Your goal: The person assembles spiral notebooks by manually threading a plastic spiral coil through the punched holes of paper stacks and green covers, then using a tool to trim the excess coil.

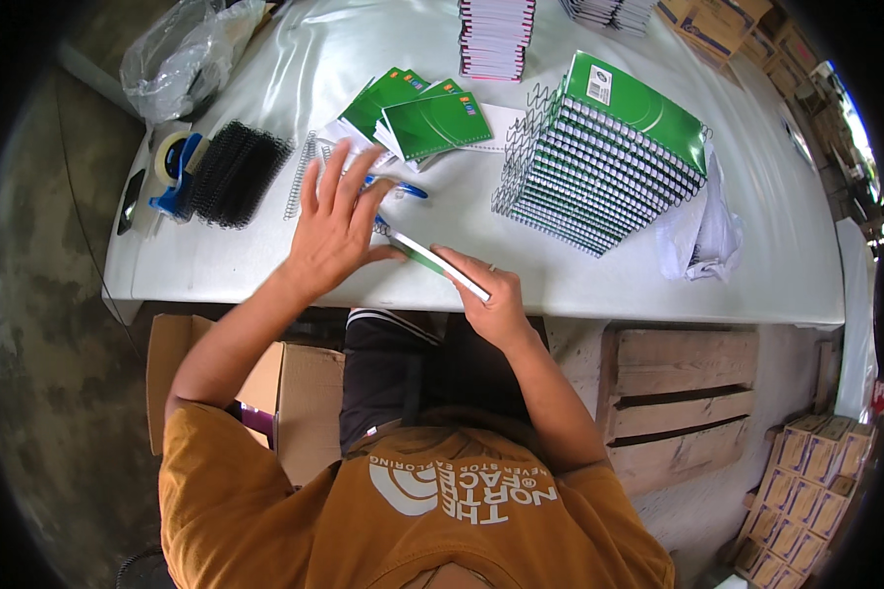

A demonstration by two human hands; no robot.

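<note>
My right hand [493,299] grips a green-covered notebook [425,257], held tilted and nearly edge-on above the table's near side. Just left of it is my left hand [332,236], fingers spread and raised. Its thumb reaches close to the notebook's edge; whether they touch I cannot tell. Behind the left fingers lies a blue-handled tool [411,189], partly hidden, its kind unclear. Several green notebooks [437,125] lie fanned out beyond my hands, with loose wire coils [298,179] nearby. A tall stack of wire-bound green notebooks [609,162] rises to the right.
On the table [746,285] at left are black coils [238,177], a blue tape dispenser [174,177] and a clear plastic bag [182,59]. A stack of page blocks [494,39] stands far back. Below are an open carton [309,393] and a wooden pallet [683,402].
</note>
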